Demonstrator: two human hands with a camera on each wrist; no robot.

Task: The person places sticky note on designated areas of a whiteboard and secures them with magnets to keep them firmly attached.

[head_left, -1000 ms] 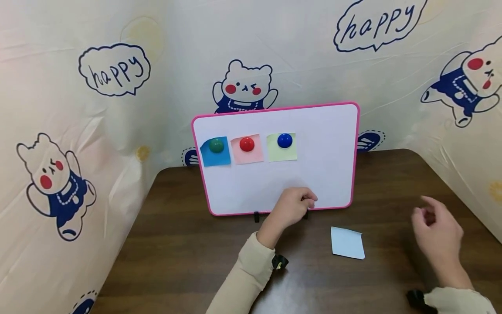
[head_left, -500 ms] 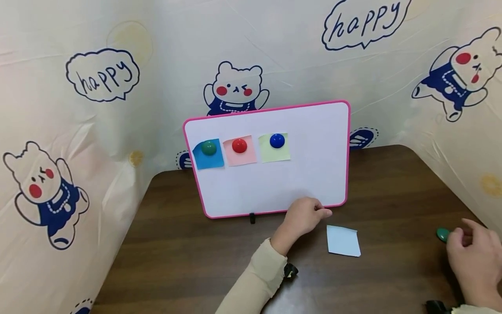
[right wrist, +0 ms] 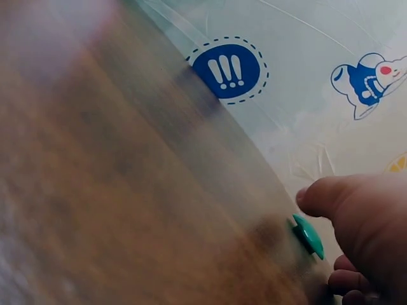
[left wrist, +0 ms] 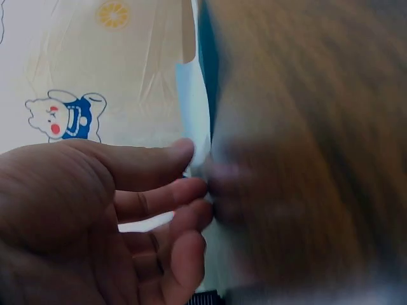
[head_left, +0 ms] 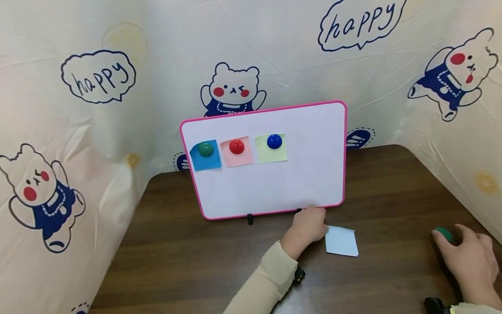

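My left hand (head_left: 308,224) is at the left edge of a light blue sticky note (head_left: 342,241) that lies on the table. In the left wrist view its thumb and loosely bent fingers (left wrist: 191,190) are right at the edge of the note (left wrist: 193,105). Over on the right, my right hand (head_left: 468,255) has thumb and fingers spread on either side of a green round magnet (head_left: 444,234). The right wrist view shows this magnet (right wrist: 308,237) on the tabletop, just below the thumb tip.
Behind the left hand a pink-framed whiteboard (head_left: 313,174) leans on small black feet (head_left: 250,219). It bears a blue note (head_left: 207,164), a pink note (head_left: 237,160) and a green note (head_left: 270,155), each under a round magnet. A printed curtain (head_left: 168,78) surrounds the wooden table (head_left: 164,248).
My left hand has moved right and down from the board's lower edge to the light blue note. My right hand has moved right to the green magnet, its thumb and fingers spreading around it.
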